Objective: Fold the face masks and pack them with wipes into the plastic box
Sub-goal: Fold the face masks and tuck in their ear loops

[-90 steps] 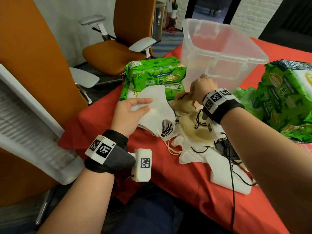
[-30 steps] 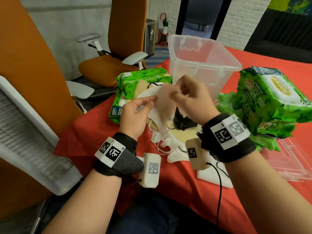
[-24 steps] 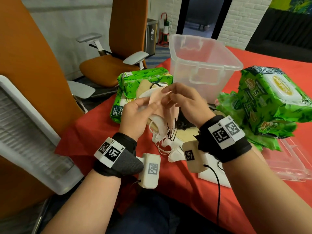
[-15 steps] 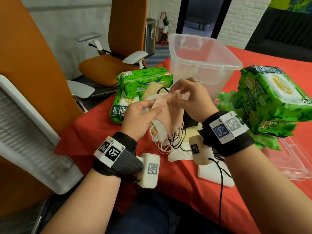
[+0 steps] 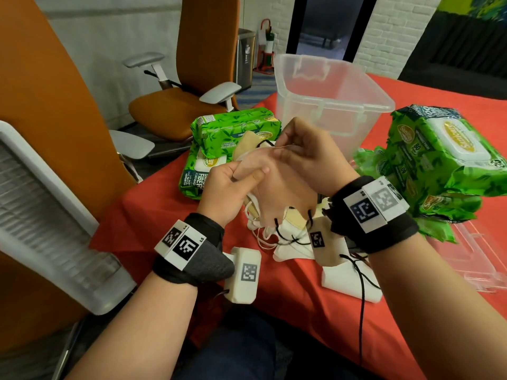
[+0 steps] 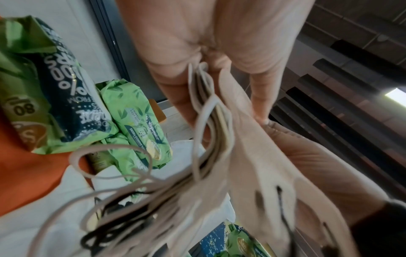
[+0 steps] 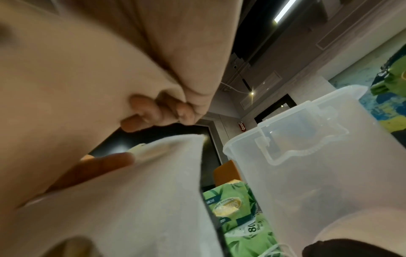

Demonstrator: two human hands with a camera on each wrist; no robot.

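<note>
A pink face mask (image 5: 282,193) is held up over the red table between both hands. My left hand (image 5: 247,176) grips it against a stack of folded white and beige masks (image 5: 253,212), thumb on top. My right hand (image 5: 290,149) pinches the pink mask's upper edge. In the left wrist view the pink mask (image 6: 252,165) hangs beside blurred ear loops (image 6: 204,111). In the right wrist view the pink mask (image 7: 66,87) lies over a white mask (image 7: 131,200). The clear plastic box (image 5: 329,97) stands open just behind the hands.
Loose masks (image 5: 290,242) lie under the hands, and a white mask (image 5: 351,281) lies nearer me. Green wipes packs sit stacked at left (image 5: 233,130) and piled at right (image 5: 439,160). The box's clear lid (image 5: 480,259) lies at right. An orange chair (image 5: 175,105) stands beyond the table's corner.
My right hand took the pink mask from the pile and brought it to the stack in my left hand. In the last half second both hands rose slightly and the right pinch moved to the top edge.
</note>
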